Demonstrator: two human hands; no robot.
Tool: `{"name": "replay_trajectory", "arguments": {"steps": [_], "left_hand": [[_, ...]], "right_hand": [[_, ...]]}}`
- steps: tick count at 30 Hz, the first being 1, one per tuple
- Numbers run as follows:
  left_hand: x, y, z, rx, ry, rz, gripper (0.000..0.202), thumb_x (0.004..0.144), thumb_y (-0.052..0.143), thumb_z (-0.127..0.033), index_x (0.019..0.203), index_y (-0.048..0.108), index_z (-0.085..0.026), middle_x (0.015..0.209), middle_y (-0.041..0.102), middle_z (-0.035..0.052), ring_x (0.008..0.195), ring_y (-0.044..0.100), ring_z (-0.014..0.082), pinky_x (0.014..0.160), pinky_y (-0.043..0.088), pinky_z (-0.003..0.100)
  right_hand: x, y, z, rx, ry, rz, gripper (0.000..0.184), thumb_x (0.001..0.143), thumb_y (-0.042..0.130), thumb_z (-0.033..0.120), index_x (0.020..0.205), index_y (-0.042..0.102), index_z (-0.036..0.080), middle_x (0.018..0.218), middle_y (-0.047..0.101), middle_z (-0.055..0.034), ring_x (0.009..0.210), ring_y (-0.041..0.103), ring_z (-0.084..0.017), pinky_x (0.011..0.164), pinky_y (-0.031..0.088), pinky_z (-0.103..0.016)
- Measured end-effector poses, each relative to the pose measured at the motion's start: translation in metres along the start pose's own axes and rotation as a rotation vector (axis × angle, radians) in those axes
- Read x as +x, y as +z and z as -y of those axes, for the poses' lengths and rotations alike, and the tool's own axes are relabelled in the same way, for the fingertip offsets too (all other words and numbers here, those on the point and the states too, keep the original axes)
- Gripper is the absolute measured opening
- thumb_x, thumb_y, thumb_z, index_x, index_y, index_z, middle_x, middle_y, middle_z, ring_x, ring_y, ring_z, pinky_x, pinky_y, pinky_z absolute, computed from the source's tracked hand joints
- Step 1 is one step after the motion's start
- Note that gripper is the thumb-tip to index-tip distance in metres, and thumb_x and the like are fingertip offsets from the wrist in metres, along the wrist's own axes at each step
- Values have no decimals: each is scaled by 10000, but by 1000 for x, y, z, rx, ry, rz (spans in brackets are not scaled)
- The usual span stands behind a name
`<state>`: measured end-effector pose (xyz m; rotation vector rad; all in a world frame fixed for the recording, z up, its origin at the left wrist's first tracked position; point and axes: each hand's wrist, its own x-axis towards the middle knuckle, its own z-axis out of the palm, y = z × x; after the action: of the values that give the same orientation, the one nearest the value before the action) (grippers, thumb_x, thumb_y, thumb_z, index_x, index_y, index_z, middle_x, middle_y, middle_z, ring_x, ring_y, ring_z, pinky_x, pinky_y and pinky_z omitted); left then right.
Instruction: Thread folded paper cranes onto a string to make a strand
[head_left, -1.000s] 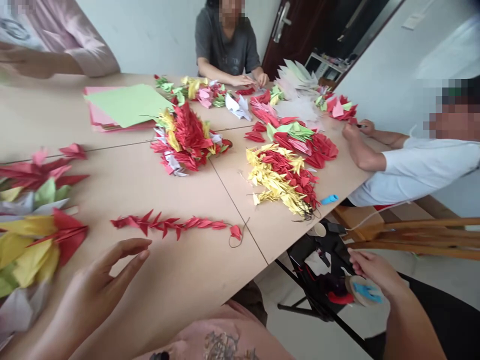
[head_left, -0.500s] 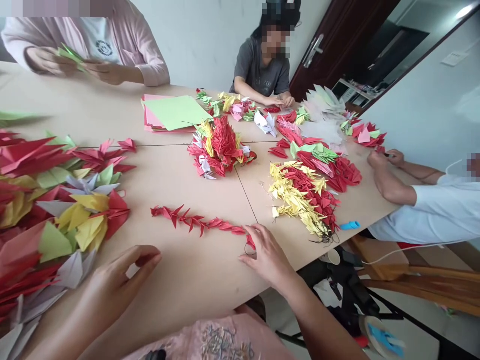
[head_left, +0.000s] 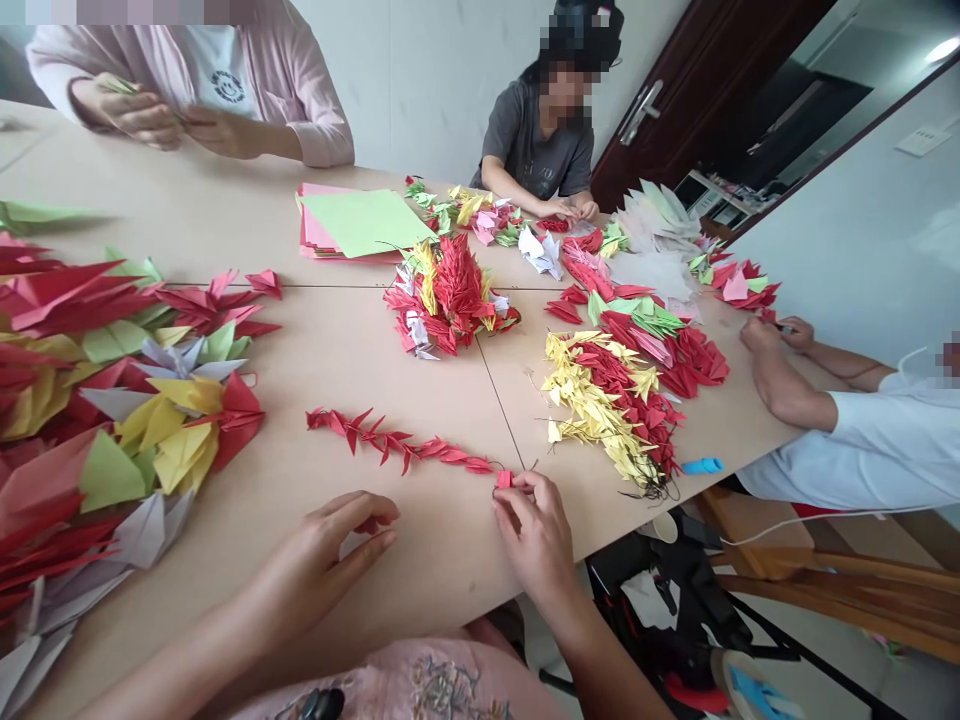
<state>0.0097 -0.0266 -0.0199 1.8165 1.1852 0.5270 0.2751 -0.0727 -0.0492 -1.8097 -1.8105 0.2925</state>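
A string of red folded-paper cranes (head_left: 397,440) lies across the table in front of me. At its right end sits a small red folded paper piece (head_left: 504,480), with dark thread showing beside it. My right hand (head_left: 536,530) is closed at that piece, its thumb and fingertips pinching its edge; the fingers partly cover the hold. To the left, my left hand (head_left: 349,545) hovers low over the table below the string. Its fingers are curved and apart from the thumb, with nothing between them.
Loose coloured paper cranes (head_left: 180,410) are heaped at left. Stacked paper sheets (head_left: 367,222), a red crane bundle (head_left: 454,290) and yellow-and-red strings (head_left: 600,400) lie farther off. A blue tube (head_left: 702,466) is near the right edge. Several people sit around the table (head_left: 247,540).
My left hand has moved right, closer to the string's end. My right hand's fingers have drawn together at the small red piece. The view has shifted slightly.
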Motion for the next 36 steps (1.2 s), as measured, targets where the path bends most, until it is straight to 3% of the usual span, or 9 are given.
{"name": "replay_trajectory", "arguments": {"steps": [4, 10, 13, 17, 21, 26, 31, 34, 36], "left_hand": [[0, 0, -5, -74, -54, 73, 169, 892, 531, -359, 897, 641, -231, 854, 685, 18, 799, 629, 184, 726, 470, 267], [-2, -1, -17, -358, -202, 228, 262, 900, 505, -463, 907, 603, -220, 814, 613, 7, 791, 575, 187, 703, 435, 280], [-3, 0, -16, -400, -216, 244, 269, 893, 513, -473, 925, 595, -218, 819, 586, 3, 793, 546, 185, 707, 412, 284], [-1, 4, -13, -433, -235, 242, 289, 888, 507, -488, 909, 583, -210, 790, 555, -5, 769, 512, 177, 691, 391, 276], [1, 8, -12, -461, -246, 263, 313, 879, 507, -508, 884, 584, -204, 759, 544, -6, 730, 483, 169, 656, 374, 265], [-3, 12, -14, -483, -241, 230, 290, 865, 532, -485, 855, 594, -202, 743, 558, 4, 720, 489, 176, 655, 379, 274], [-6, 10, -12, -556, -252, 167, 296, 838, 593, -491, 832, 613, -196, 718, 559, -6, 695, 474, 163, 642, 372, 268], [-5, 9, -12, -654, -257, 162, 322, 832, 627, -511, 845, 631, -190, 711, 568, -15, 685, 478, 147, 650, 382, 260], [-6, 9, -13, -784, -292, 207, 348, 837, 630, -528, 852, 643, -180, 752, 613, 0, 725, 529, 148, 703, 421, 266]], "right_hand": [[12, 2, 5, 128, -16, -5, 176, 938, 498, 210, 828, 628, 164, 904, 568, -99, 852, 612, -228, 761, 548, -387], [30, -15, 38, 328, -61, 78, 170, 985, 459, 270, 868, 558, 198, 818, 611, -22, 709, 612, -121, 635, 525, -204], [28, -29, 39, 322, -59, 108, 165, 966, 504, 266, 834, 576, 200, 795, 614, -10, 676, 600, -118, 612, 498, -201], [13, -33, 20, 56, -40, 165, 78, 902, 610, 266, 892, 659, 207, 883, 637, -28, 702, 636, -148, 602, 498, -233], [1, -13, 6, -58, -20, 129, 162, 895, 587, 237, 1011, 700, 222, 918, 644, -54, 749, 670, -194, 612, 510, -270], [8, 11, 2, -48, -33, 72, 264, 962, 440, 253, 849, 671, 195, 899, 630, -79, 721, 654, -188, 613, 509, -273], [20, 10, 15, 60, -70, 87, 290, 994, 379, 304, 842, 601, 196, 901, 598, -81, 761, 645, -189, 646, 518, -280], [23, -3, 35, 159, -84, 106, 299, 1011, 346, 326, 846, 556, 193, 880, 573, -68, 790, 634, -168, 712, 520, -267], [23, -16, 51, 256, -72, 171, 314, 1021, 333, 348, 827, 527, 197, 868, 569, -46, 680, 592, -122, 651, 497, -228]]}}
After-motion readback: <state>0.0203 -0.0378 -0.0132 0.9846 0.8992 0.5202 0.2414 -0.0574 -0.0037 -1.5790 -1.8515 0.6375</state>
